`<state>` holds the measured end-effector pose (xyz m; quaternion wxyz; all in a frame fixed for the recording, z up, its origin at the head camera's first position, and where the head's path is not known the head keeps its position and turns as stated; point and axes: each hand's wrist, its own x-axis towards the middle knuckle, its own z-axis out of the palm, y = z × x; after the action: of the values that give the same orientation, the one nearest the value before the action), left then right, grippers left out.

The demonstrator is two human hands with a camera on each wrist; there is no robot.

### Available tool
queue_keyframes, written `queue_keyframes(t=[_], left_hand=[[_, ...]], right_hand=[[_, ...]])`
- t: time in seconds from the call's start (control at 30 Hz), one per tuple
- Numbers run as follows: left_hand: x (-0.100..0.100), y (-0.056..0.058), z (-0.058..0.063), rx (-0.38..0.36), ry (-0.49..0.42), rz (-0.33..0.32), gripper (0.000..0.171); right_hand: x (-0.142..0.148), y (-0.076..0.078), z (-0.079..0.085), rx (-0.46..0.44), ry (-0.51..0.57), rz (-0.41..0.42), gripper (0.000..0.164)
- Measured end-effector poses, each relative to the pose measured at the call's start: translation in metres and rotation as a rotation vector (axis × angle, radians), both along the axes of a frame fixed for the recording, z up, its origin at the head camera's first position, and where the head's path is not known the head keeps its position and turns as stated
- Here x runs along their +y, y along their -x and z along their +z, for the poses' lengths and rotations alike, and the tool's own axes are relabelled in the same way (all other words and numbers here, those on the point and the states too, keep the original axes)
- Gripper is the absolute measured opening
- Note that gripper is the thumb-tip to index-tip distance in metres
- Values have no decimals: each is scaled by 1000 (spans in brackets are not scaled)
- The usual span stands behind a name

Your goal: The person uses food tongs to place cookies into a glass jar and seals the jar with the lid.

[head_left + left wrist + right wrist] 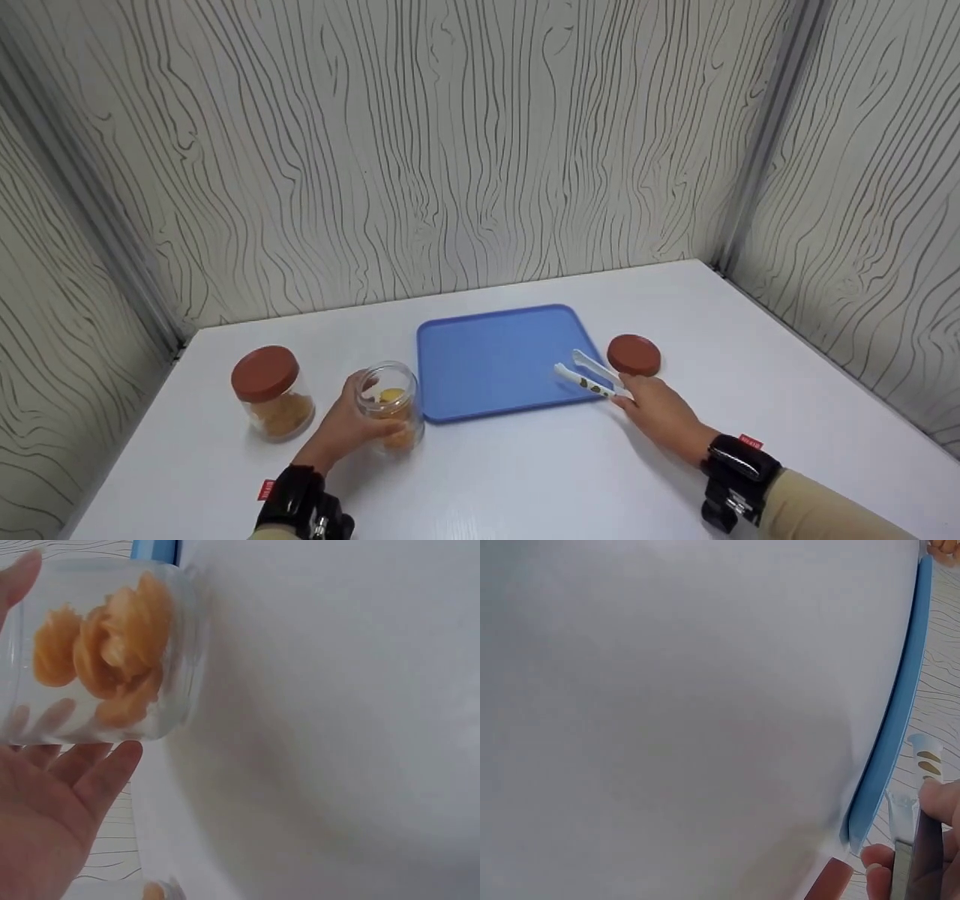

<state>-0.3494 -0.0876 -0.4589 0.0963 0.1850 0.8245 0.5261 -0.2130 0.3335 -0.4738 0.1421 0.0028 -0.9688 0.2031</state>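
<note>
My left hand (349,424) grips an open clear jar (386,409), fingers and thumb around its sides. Orange-yellow, swirl-shaped cookies (124,645) lie inside it in the left wrist view. My right hand (661,411) holds white tongs (589,381) with a dark leaf-like pattern on one arm. Their tips point left over the right part of a blue tray (495,360) and stand apart, nothing between them. Just beyond the right hand lies a reddish-brown lid (634,354), right of the tray.
A second clear jar (279,412) with a reddish-brown lid (265,373) on it stands at the left, with yellowish pieces inside. Wood-patterned panels (450,150) rise behind and beside the white table (510,472).
</note>
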Motion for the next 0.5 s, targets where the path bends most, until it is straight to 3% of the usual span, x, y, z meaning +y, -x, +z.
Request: queue_keyframes(t=[0.27, 0.5], left_hand=[[-1, 1, -1, -18, -12, -11, 102], [-2, 1, -1, -17, -1, -8, 103]], right_hand=[[3, 0, 0, -72, -94, -38, 35], [6, -1, 7, -157, -105, -38, 45]])
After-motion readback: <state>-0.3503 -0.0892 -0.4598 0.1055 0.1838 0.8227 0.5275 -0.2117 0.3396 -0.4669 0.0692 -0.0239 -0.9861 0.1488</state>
